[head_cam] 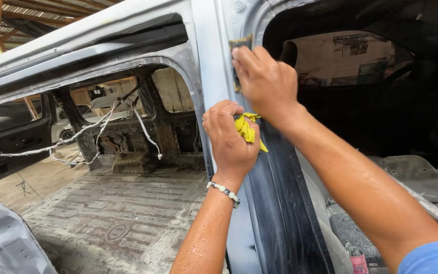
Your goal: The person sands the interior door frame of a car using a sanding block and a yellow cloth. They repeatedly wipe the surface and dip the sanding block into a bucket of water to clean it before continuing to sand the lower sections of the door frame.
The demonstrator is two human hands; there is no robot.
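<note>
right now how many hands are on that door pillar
2. The left hand, clutching a yellow cloth, rests against the grey pillar at mid-height. The right hand is higher up, pressing a dark sanding pad on the pillar.

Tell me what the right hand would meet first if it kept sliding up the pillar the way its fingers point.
The right hand presses a dark sanding pad on the grey door pillar. Straight up, it would probably meet the pillar's curved joint with the roof rail first, though depth is unclear.
</note>
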